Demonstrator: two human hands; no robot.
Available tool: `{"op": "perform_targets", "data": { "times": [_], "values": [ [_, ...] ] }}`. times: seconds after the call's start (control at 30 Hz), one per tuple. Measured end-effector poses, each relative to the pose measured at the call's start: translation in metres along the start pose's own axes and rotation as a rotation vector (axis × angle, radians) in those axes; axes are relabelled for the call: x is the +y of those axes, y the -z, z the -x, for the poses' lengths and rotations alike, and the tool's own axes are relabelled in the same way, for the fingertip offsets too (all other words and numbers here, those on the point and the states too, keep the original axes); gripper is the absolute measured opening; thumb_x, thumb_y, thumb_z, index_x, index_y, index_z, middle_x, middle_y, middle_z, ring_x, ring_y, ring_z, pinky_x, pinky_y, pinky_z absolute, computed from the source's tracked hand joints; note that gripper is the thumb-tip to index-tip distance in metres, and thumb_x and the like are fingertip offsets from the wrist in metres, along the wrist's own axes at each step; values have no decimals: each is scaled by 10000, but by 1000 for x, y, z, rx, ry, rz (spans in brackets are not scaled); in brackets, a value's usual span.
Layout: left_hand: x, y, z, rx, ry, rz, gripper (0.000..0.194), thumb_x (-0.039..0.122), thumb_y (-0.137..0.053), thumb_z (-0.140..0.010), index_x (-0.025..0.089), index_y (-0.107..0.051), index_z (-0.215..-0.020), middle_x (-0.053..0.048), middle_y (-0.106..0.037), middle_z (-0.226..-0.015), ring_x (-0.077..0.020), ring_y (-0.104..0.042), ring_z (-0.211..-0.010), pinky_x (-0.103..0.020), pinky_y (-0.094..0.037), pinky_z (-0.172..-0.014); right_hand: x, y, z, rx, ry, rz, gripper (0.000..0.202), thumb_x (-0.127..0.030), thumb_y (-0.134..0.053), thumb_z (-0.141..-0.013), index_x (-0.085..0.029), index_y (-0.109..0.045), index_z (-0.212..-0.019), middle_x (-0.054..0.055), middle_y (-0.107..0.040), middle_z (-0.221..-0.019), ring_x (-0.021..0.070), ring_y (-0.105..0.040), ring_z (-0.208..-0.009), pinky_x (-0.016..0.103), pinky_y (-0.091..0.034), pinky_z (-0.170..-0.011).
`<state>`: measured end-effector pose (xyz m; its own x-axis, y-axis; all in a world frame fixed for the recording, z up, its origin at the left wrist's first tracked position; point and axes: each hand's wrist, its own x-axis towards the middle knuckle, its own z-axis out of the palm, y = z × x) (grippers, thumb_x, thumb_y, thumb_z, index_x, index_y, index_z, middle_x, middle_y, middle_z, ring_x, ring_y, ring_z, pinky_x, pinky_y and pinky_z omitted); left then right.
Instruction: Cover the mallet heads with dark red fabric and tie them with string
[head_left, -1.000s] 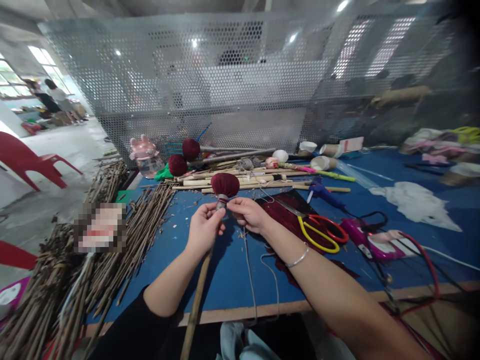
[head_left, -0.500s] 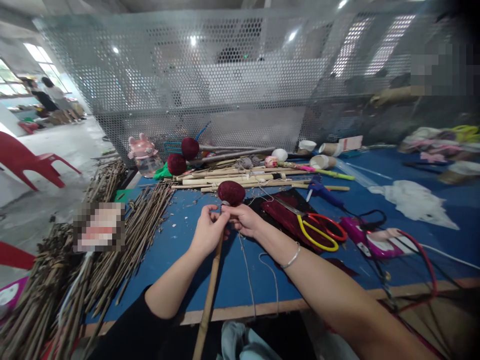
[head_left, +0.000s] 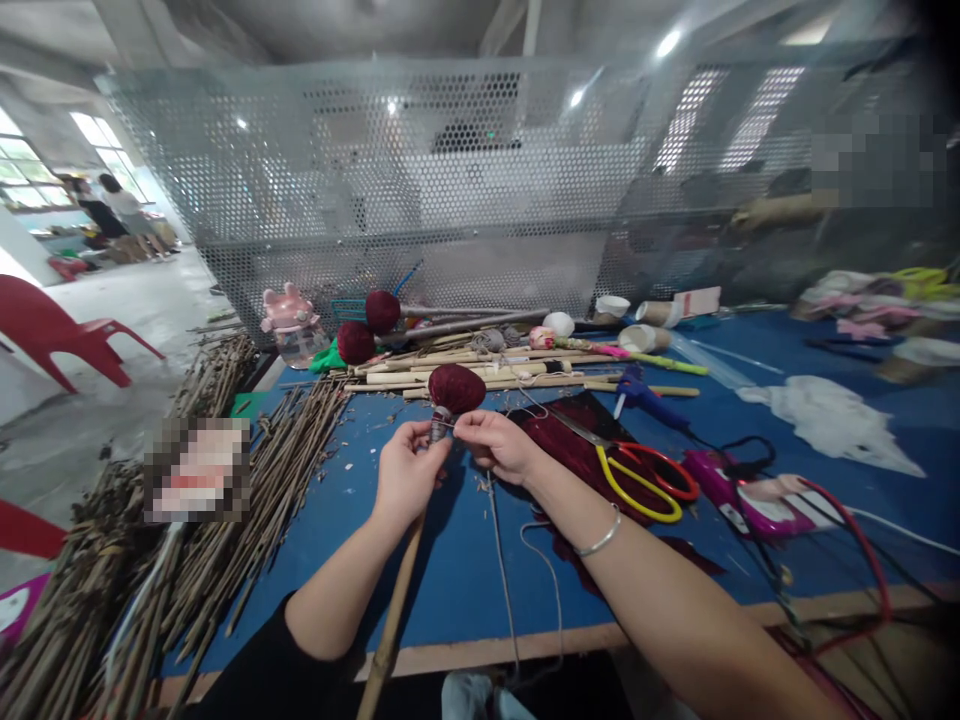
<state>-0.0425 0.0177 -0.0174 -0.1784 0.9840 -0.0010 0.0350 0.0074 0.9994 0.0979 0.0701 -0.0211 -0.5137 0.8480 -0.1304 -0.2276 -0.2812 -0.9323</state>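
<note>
My left hand (head_left: 411,465) is closed around a bamboo stick (head_left: 396,610), just below a dark red, cloth-covered ball (head_left: 456,388) at its top end. Grey string (head_left: 440,424) is wound round the neck under the ball. Beside it, my right hand (head_left: 495,445) pinches the string, which runs taut from the neck to my fingertips. The loose length of string (head_left: 504,570) hangs down over the table's front edge and loops back. Right of my hands lie scissors (head_left: 637,480) with one yellow and one red handle, on dark red cloth (head_left: 559,445).
Thin dry twigs (head_left: 247,500) are heaped on the left. Along the back lie sticks (head_left: 480,375), two more red balls (head_left: 355,342) and a pink-lidded jar (head_left: 291,320) before a perforated metal screen (head_left: 465,180). A blue glue gun (head_left: 649,398) and cables lie right.
My right hand has drawn slightly away from the neck, pulling the string out to the right. The ball and stick have tilted a little, showing the wound string. The camera view has shifted.
</note>
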Motion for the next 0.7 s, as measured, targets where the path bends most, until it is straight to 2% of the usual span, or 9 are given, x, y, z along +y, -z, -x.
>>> {"op": "perform_targets", "data": {
  "times": [0.23, 0.37, 0.47, 0.53, 0.6, 0.7],
  "values": [
    [-4, -2, -2, -115, 62, 233, 374, 344, -674, -658, 130, -484, -900, 11, -609, -643, -61, -508, -399, -172, -401, -375, 3, -3, -5, 16, -6, -47, 331, -343, -745, -595, -157, -488, -690, -124, -294, -401, 8, -124, -336, 170, -41, -316],
    [0, -3, 0, -160, 98, 265, 383, 358, -676, -648, 119, -490, -882, -29, -639, -702, -68, -540, -430, -174, -419, -403, 3, 0, -4, -64, -60, -81, 328, -352, -728, -629, -143, -520, -772, -89, -427, -460, -4, -139, -337, 157, -35, -320],
    [4, -2, 2, -230, 154, 263, 351, 384, -641, -677, 124, -500, -868, -54, -657, -736, -86, -569, -449, -181, -428, -415, 5, 2, -5, -70, -100, -108, 347, -362, -740, -606, -137, -539, -777, -60, -483, -489, -3, -230, -335, 144, -68, -326],
    [5, -2, 2, -285, 203, 263, 313, 388, -602, -710, 132, -515, -866, -60, -664, -733, -103, -592, -481, -193, -445, -447, 8, 2, -5, -25, -63, -120, 347, -344, -759, -575, -133, -546, -752, -65, -461, -471, 4, -273, -342, 144, -94, -328],
    [2, 0, 1, -325, 262, 246, 277, 391, -543, -747, 132, -540, -845, -63, -661, -709, -124, -610, -526, -207, -455, -481, 10, 2, -6, -5, -9, -105, 330, -330, -760, -571, -124, -546, -716, -76, -426, -447, 1, -240, -334, 155, -86, -326],
    [-5, 1, -2, -267, 276, 161, 282, 401, -458, -784, 141, -559, -826, -51, -641, -686, -142, -598, -550, -229, -445, -486, 14, 1, -6, -20, -6, -68, 317, -334, -746, -595, -123, -532, -696, -107, -331, -406, -1, -144, -333, 173, -45, -328]
  ]
}}
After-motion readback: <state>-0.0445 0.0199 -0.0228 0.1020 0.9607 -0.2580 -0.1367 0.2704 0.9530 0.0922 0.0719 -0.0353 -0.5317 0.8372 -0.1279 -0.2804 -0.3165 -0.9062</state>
